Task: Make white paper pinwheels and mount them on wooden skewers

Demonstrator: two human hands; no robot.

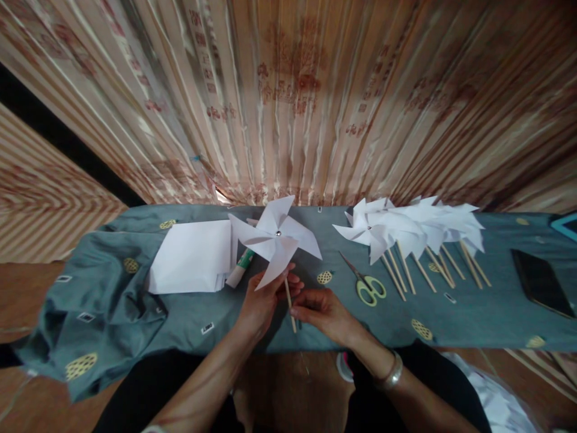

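Observation:
A white paper pinwheel (294,231) with a shiny pin at its centre and a thin wooden stick faces me above the cloth. My left hand (262,302) is closed around the stick just below the blades, and one blade hangs over its fingers. Lower on the same stick, my right hand (325,311) pinches with thumb and forefinger. Left of the pinwheel lies a stack of white paper (192,255). A green and white glue stick (241,267) rests between that stack and my left hand. Scissors with yellow-green handles (369,288) lie open to the right.
Several overlapping white pinwheels (408,225) lie on the right, sticks toward me. Farther right are a dark phone (541,282) and a blue-edged object (565,225). A grey-green cloth (478,319) covers the table; a curtain (293,120) hangs behind. A bag of white paper (500,400) sits below right.

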